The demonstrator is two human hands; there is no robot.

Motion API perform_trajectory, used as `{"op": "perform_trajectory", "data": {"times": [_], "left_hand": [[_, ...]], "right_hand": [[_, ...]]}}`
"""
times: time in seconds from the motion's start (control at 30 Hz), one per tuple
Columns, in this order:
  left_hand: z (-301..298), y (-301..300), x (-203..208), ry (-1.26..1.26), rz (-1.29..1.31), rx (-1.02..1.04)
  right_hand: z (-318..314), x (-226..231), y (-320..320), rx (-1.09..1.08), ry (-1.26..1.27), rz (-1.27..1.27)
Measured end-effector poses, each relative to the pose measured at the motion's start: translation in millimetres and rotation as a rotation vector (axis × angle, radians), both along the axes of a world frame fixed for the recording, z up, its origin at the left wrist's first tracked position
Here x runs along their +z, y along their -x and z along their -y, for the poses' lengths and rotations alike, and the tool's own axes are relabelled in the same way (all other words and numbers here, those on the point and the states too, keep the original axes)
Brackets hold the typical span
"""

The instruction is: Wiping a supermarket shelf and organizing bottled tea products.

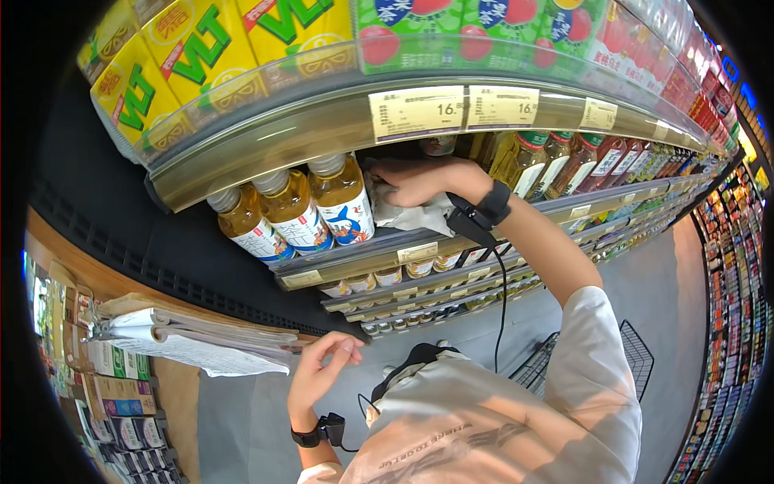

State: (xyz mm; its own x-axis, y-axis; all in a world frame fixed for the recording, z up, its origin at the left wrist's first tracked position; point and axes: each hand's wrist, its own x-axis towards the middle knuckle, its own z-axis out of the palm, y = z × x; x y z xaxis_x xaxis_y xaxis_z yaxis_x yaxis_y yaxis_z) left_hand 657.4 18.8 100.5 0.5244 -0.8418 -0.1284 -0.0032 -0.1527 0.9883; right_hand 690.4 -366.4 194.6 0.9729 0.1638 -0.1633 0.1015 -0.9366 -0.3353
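My right hand [415, 184] reaches into the shelf bay and presses on a crumpled white cloth [411, 216], its fingers bent over the top of it. The fingertips are partly hidden at the back. Just left of the cloth stand three bottles of amber drink with grey caps, the nearest being a bottle [343, 202] with a blue and white label. Low beside my body, my left hand [322, 363] hangs with its fingers loosely curved and nothing in them. It is nearest to a hanging stack of papers [193, 343], apart from it.
Overhead, a shelf edge [282, 121] with price tags carries yellow and green drink cartons. More bottles [528, 165] line the bay to the right. Lower shelves hold jars and bottles. A wire basket [637, 359] rests on the floor behind my right arm. Cables run from both wristbands.
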Motion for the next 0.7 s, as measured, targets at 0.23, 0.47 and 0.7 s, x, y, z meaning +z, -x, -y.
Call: {"op": "perform_trajectory", "data": {"times": [0.23, 0.47, 0.7], "left_hand": [[2.8, 1.1, -2.1, -0.014, -0.004, -0.023], [5.2, 3.9, 1.6, -0.023, -0.007, -0.011], [2.2, 4.7, 3.8, -0.031, -0.007, 0.006]], "right_hand": [[8.9, -18.2, -23.0, 0.002, 0.011, 0.127], [27.4, -42.4, -43.7, 0.048, -0.08, 0.221], [12.4, -8.3, -17.1, 0.158, 0.069, 0.187]]}}
